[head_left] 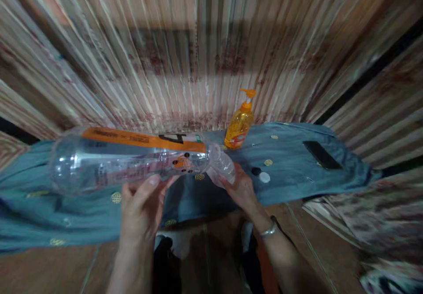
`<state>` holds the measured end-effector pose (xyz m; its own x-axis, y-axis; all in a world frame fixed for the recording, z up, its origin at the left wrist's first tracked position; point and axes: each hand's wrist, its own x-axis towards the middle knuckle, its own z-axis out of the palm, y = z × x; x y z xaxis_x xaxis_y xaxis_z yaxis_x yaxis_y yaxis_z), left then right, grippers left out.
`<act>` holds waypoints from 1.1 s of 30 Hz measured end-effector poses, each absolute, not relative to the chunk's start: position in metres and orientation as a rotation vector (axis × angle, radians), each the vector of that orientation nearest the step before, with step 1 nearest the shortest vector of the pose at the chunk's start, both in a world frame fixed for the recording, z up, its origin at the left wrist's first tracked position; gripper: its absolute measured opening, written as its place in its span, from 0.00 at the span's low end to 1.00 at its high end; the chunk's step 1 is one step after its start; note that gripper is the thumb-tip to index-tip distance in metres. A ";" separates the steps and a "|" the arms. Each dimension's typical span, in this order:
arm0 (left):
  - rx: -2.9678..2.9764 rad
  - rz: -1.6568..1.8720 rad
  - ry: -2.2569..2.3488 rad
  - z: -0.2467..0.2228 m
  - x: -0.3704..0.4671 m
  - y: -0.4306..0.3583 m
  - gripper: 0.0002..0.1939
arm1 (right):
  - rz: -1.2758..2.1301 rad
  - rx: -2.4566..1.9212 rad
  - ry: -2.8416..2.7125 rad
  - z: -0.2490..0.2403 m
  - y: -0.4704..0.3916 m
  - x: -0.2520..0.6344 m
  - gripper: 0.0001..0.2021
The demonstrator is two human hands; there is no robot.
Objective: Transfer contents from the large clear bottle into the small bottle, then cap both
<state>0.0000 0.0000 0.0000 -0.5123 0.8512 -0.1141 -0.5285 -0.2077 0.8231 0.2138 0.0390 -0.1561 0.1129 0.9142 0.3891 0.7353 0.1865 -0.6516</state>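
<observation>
Two clear plastic bottles: one large (132,159) on the left, one small (223,166) to its right. One orange pump bottle (239,124) farther back. Two caps, it seems, on the right: one dark (255,170), one white (264,177). One dark flat object (322,154) at far right.

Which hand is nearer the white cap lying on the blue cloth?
Right. The right hand, holding the small clear bottle, sits just left of the white cap; the left hand is much farther left, under the large bottle.

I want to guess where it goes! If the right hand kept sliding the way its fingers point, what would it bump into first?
The right hand points up-left, and its fingers already touch the small clear bottle it holds. Just beyond comes the neck of the big clear plastic bottle, though depth is hard to judge.
</observation>
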 end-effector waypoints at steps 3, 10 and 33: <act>0.510 1.840 1.037 -0.003 -0.004 -0.002 0.24 | 0.275 -1.584 -1.666 -0.155 0.039 0.214 0.25; 0.592 1.835 0.998 -0.006 -0.006 -0.003 0.20 | 0.294 -1.620 -1.671 -0.151 0.039 0.214 0.24; 0.653 1.832 1.014 -0.006 -0.005 -0.003 0.19 | 0.308 -1.603 -1.684 -0.148 0.038 0.214 0.24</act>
